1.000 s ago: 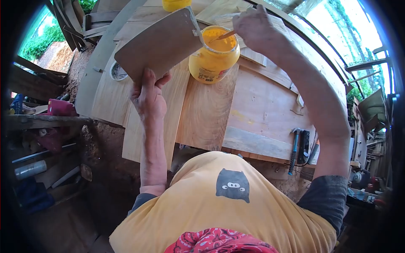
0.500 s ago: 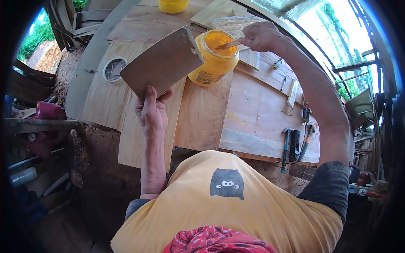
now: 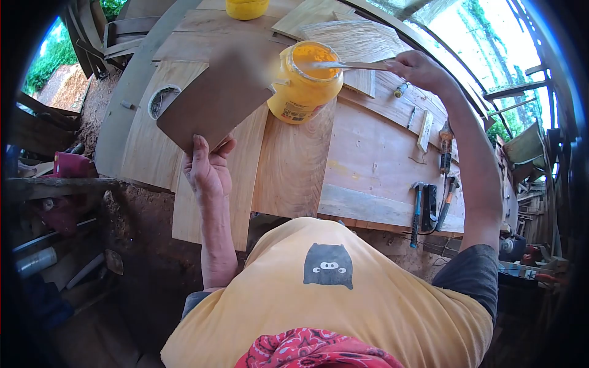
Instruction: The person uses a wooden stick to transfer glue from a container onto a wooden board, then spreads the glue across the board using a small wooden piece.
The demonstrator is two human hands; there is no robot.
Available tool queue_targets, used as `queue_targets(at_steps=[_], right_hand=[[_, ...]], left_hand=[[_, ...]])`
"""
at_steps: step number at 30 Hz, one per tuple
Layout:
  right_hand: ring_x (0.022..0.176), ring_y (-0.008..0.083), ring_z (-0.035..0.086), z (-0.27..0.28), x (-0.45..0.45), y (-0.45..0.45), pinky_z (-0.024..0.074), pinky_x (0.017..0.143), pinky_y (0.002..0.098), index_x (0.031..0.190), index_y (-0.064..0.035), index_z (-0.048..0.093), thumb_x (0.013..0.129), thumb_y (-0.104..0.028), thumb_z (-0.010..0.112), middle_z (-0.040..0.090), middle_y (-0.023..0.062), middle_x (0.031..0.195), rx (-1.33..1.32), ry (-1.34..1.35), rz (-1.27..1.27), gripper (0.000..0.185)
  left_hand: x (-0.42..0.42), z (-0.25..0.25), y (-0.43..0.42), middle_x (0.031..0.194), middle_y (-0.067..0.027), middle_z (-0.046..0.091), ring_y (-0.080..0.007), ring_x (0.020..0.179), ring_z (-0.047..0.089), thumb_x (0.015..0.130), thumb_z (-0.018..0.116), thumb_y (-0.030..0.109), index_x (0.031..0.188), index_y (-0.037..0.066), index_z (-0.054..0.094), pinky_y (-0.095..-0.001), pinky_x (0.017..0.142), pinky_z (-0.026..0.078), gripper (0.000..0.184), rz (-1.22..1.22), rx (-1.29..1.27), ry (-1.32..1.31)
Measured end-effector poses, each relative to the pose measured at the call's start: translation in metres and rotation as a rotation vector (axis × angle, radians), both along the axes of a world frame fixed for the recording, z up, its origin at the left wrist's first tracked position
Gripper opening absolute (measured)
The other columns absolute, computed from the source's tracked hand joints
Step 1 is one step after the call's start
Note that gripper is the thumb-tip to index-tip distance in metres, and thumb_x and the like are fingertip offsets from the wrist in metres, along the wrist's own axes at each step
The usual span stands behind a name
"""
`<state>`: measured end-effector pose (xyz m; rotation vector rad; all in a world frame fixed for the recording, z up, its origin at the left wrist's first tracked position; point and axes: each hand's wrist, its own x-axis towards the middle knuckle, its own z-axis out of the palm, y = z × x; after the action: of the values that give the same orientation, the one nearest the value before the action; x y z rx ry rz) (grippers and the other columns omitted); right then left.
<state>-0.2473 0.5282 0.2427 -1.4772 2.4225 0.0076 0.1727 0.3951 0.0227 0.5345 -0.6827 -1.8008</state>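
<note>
My left hand [image 3: 210, 167] grips the lower edge of a flat brown board [image 3: 215, 101], thumb on its face, and holds it tilted above the wooden table. The board's upper end is blurred. My right hand [image 3: 419, 70] is closed round the end of a thin stick [image 3: 362, 65], which lies nearly level with its far tip over the mouth of a yellow plastic jar [image 3: 302, 92]. Orange-yellow colour coats the inside of the jar, and whitish residue rings its rim. The jar stands just right of the board, on the planks.
Behind the jar is another yellow container [image 3: 246, 8]. A round white tub [image 3: 164, 102] sits left of the board. Hammers [image 3: 416, 214] lie at the table's right front, with a screwdriver [image 3: 401, 89] and wood strips [image 3: 424, 130] further back. A cluttered shelf [image 3: 58, 187] stands at left.
My right hand has moved right and down, drawing the stick out of the jar to a nearly level pose. The board has shifted slightly left and lower with my left hand.
</note>
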Motion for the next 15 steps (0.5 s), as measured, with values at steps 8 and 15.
queue_targets(at_steps=[8, 15], right_hand=[[0.071, 0.0062, 0.040, -0.014, 0.004, 0.082, 0.0333, 0.065, 0.0236, 0.077, -0.0095, 0.061, 0.098, -0.050, 0.062, 0.046, -0.0053, 0.071, -0.288, -0.330, -0.328, 0.046], [0.062, 0.0030, 0.035, -0.052, 0.012, 0.186, 0.0271, 0.055, 0.0215, 0.080, -0.0121, 0.060, 0.098, -0.051, 0.062, 0.040, -0.0088, 0.066, -0.473, -0.675, -0.393, 0.043]], left_hand=[[0.001, 0.007, 0.005, 0.109, -0.0134, 0.071, -0.0233, 0.088, 0.072, 0.103, 0.058, 0.027, 0.135, 0.005, 0.053, -0.0377, 0.075, 0.062, 0.039, -0.004, -0.018, -0.038], [0.019, 0.012, 0.017, 0.105, -0.0148, 0.071, -0.0254, 0.089, 0.072, 0.103, 0.057, 0.032, 0.135, 0.002, 0.053, -0.0396, 0.080, 0.061, 0.043, -0.009, -0.086, -0.060]])
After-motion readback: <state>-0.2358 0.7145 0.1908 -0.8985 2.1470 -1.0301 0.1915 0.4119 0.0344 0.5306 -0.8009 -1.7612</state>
